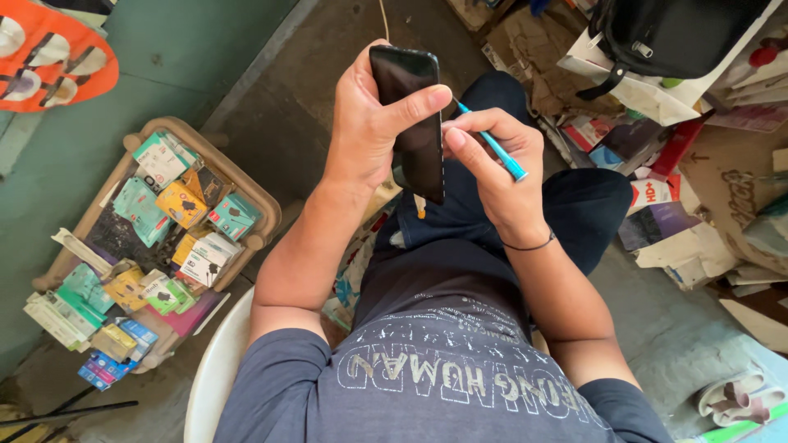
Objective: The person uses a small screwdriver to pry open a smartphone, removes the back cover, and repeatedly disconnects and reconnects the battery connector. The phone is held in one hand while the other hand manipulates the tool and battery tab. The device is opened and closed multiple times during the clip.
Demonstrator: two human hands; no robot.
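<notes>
At nine o'clock sits a tan plastic basket [261,215] heaped with small coloured cardboard boxes [180,205]. At twelve o'clock the left hand [365,123] clasps a black glossy slab-shaped smartphone [414,123] upright. At one o'clock the right hand [492,168] pinches a thin blue-handled metal screwdriver [497,149], tip at the phone's edge. The casing appears unopened, so the prying looks barely begun.
</notes>
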